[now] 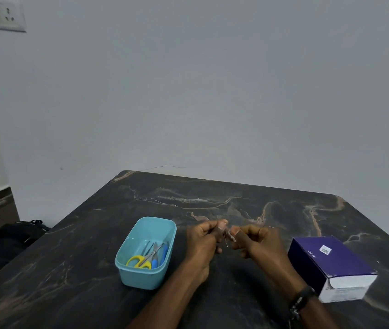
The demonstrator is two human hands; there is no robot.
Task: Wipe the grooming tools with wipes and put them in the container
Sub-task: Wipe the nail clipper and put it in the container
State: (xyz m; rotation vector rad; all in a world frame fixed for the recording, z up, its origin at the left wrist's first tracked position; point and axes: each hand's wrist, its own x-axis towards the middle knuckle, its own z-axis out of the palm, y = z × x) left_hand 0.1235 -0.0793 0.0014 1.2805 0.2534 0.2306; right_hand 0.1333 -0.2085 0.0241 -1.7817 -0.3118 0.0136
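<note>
Dark marble with pale, rust-tinged veins makes up the table (212,293), which fills the lower half of the view and backs onto a plain grey wall (212,79). A white socket plate (6,16) sits high on that wall at far left, and a black bag (15,236) lies on the floor beside the table's left edge.

On the right side of the table rests a purple box (329,262) with a white end face turned toward the near side. Left of centre stands a light blue plastic container (123,269), open at the top. Inside it lie yellow-handled scissors (139,261), a blue-handled tool (159,258) and some slim metal pieces, too small to name.

Between the container and the box, both hands are raised just above the table, close together with fingertips almost meeting. The left hand (203,241) has its fingers curled in, thumb and forefinger pinching the top of a thin metal tool (226,241) that hangs down between the hands. The right hand (257,243), with a dark band (301,300) on its wrist, is likewise curled, its thumb and fingers pinching a small pale wipe (232,236) against the tool. The tool is too fine and blurred to identify further.
</note>
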